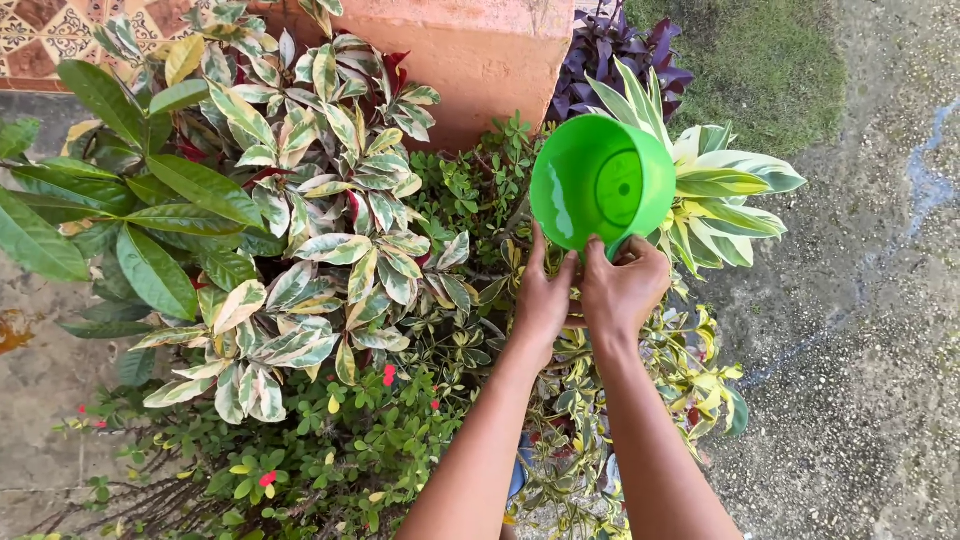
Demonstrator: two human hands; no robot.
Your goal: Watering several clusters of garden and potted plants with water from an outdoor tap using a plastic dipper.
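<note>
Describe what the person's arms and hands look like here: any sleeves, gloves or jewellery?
Both forearms are bare up to the bottom edge of the picture, with no sleeves in view. The left hand and right hand wear no gloves. No rings, watch or bracelet show on the visible parts.
</note>
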